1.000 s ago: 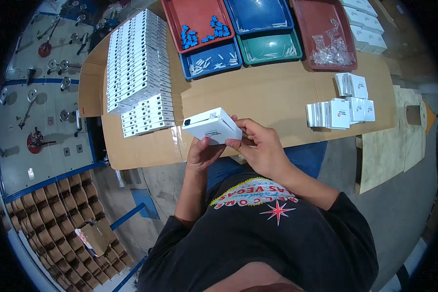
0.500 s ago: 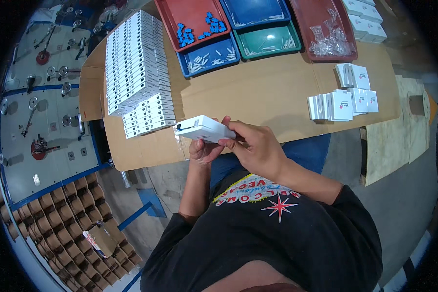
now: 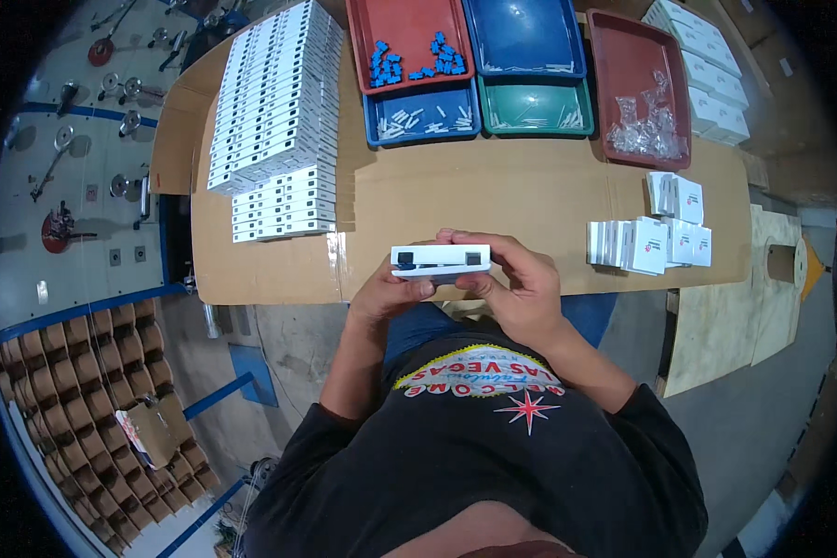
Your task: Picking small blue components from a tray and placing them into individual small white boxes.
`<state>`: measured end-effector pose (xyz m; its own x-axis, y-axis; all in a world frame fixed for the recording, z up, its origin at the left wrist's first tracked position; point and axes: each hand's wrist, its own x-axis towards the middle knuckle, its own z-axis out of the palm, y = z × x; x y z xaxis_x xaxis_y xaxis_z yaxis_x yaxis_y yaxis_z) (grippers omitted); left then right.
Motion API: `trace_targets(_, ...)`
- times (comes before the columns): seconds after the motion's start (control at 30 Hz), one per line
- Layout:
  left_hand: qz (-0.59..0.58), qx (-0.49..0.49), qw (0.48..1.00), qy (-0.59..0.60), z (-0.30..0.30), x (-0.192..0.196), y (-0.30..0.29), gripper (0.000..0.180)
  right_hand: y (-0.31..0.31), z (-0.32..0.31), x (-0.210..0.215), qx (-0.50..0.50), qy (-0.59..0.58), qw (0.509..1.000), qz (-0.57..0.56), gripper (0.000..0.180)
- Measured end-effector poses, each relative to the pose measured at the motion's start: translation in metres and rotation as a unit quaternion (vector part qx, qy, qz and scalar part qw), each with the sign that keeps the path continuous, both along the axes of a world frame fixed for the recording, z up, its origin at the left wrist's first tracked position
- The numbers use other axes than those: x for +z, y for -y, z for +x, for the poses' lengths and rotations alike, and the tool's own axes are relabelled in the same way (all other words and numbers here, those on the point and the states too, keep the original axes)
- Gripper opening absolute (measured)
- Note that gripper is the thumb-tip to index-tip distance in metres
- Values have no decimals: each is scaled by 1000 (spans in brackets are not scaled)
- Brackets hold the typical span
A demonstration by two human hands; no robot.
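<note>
Between both hands I hold a flat white plastic case point(image 3: 442, 255), over the near edge of the cardboard-covered table. The case's narrow side faces up at me and shows two dark square openings, one near each end. A dark slit runs along that side between its two halves. My left hand point(image 3: 384, 292) grips the left end, thumb along the near face. My right hand point(image 3: 523, 284) is closed round the right end, with fingers on the far face and thumb on the near one.
Similar white cases stand in a tall stack point(image 3: 274, 102) at the left. Behind are a red tray point(image 3: 405, 19) of blue pieces, a blue tray point(image 3: 428, 138) and green tray point(image 3: 539, 98) of slim pieces, and a dark red tray point(image 3: 628, 46) of clear parts. Small white boxes point(image 3: 649, 245) sit at right.
The white case has turned from a slant to level, its side with the openings now facing me. My left hand has shifted from beneath it to its left end. My view has also shifted.
</note>
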<state>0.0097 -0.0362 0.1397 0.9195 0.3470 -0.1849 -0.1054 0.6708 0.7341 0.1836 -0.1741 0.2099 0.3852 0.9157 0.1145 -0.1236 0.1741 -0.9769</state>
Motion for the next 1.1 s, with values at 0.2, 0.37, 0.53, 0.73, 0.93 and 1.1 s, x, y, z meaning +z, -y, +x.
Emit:
trace_targets(0.2, 25, -40, 999, -13, -7, 3, -5, 60, 2, 0, -3, -10, 26, 998, 48, 38)
trace_targets(0.37, 198, 44, 978, 48, 27, 44, 8, 56, 1, 8, -13, -33, -78, 995, 54, 37)
trace_targets(0.53, 265, 163, 943, 120, 31, 45, 9, 53, 7, 11, -21, -31, -78, 994, 70, 35)
trace_targets(0.73, 261, 209, 939, 81, 30, 42, 23, 45, 9, 11, -20, -27, -51, 996, 67, 35)
trace_targets(0.93, 264, 229, 935, 63, 33, 50, 29, 37, 7, 12, -21, -27, -49, 996, 75, 35)
trace_targets(1.1, 273, 239, 930, 59, 33, 48, 28, 29, 7, 11, -19, -26, -46, 997, 63, 38)
